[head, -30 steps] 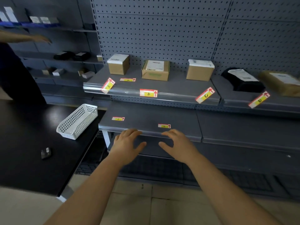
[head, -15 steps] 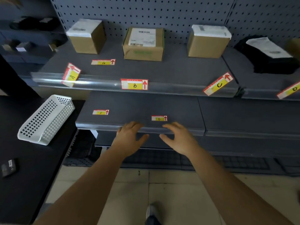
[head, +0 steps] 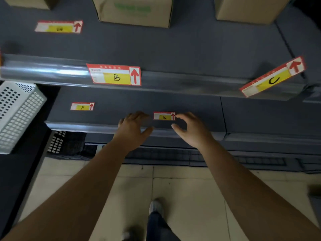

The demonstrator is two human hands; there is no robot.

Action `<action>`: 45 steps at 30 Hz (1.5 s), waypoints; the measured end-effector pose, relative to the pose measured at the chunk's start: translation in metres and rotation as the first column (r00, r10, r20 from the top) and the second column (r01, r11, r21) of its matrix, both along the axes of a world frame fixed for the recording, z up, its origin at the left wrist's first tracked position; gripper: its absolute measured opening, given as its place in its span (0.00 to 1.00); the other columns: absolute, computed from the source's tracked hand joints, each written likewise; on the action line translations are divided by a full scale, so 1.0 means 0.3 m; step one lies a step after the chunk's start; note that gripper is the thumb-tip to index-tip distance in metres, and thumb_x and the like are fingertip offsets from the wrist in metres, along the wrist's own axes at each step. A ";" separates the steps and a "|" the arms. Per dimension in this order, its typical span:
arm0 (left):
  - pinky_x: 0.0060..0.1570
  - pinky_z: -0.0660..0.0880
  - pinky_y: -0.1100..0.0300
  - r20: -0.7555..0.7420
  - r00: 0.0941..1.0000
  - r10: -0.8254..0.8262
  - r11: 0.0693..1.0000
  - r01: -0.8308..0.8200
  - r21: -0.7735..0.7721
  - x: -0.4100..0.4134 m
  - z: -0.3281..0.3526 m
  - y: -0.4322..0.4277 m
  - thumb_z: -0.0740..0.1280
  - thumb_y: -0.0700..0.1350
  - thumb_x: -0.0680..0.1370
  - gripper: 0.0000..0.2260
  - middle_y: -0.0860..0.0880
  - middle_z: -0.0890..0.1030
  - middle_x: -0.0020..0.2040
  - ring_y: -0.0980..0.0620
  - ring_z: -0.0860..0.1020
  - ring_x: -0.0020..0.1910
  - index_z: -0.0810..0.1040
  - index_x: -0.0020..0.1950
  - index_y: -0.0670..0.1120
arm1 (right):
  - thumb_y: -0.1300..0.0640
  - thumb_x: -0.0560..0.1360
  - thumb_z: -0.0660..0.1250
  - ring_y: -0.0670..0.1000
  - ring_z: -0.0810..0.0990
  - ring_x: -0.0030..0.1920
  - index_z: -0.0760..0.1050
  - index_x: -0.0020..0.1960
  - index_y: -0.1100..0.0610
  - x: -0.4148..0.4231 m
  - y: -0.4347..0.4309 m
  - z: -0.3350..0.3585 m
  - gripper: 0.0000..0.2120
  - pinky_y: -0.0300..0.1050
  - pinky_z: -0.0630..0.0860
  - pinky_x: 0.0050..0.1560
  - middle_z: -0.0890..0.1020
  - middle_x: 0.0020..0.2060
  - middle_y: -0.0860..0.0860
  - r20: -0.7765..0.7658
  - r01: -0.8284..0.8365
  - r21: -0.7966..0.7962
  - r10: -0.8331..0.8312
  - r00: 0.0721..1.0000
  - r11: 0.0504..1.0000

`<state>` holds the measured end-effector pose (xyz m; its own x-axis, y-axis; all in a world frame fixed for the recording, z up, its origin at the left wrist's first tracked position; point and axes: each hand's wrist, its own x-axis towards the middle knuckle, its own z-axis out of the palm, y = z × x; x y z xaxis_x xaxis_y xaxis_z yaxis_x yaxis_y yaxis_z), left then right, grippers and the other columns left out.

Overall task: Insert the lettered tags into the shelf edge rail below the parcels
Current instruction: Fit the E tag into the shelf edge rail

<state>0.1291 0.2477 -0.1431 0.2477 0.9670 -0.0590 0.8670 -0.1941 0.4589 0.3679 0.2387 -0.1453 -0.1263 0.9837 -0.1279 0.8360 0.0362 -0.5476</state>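
On the lower shelf (head: 121, 101), the E tag (head: 164, 116) lay flat between the left hand (head: 132, 126) and right hand (head: 192, 129), both spread wide, holding nothing.

Upper grey shelf (head: 191, 49): cardboard parcels (head: 135, 11) at the back, tag G (head: 58, 27) flat on the deck, tag B (head: 113, 76) straight on the edge rail (head: 43, 70), tag C (head: 272, 77) askew across it. Lower shelf (head: 121, 101): tag F (head: 82, 106) and tag E (head: 164, 116) lying flat. Left, dark table (head: 10, 171) bearing a white basket (head: 17, 115).
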 end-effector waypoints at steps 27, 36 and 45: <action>0.63 0.63 0.46 0.025 1.000 -0.019 0.998 0.017 0.068 0.008 -0.135 0.071 0.64 0.57 0.76 0.21 0.49 0.73 0.66 0.46 0.68 0.66 0.72 0.66 0.51 | 0.51 0.69 0.74 0.54 0.69 0.59 0.73 0.54 0.52 -0.066 0.190 -0.115 0.16 0.47 0.67 0.56 0.71 0.58 0.52 0.216 0.046 -0.063 -0.031 0.976 0.997; 0.61 0.64 0.48 0.015 0.999 -0.037 0.992 0.035 0.122 0.025 -0.090 0.045 0.66 0.56 0.74 0.21 0.50 0.74 0.64 0.46 0.69 0.64 0.72 0.65 0.52 | 0.60 0.79 0.63 0.48 0.77 0.46 0.76 0.50 0.52 -0.053 0.139 -0.044 0.05 0.37 0.70 0.39 0.80 0.47 0.49 -0.122 0.121 -0.186 -0.145 0.982 0.975; 0.60 0.67 0.45 -0.011 0.994 -0.109 0.969 0.108 0.222 0.059 0.096 -0.033 0.72 0.53 0.70 0.22 0.49 0.75 0.63 0.45 0.72 0.63 0.75 0.63 0.51 | 0.61 0.77 0.65 0.46 0.81 0.45 0.78 0.46 0.50 -0.016 0.007 0.203 0.07 0.38 0.73 0.44 0.83 0.44 0.46 -0.369 0.098 -0.234 -0.182 0.911 0.967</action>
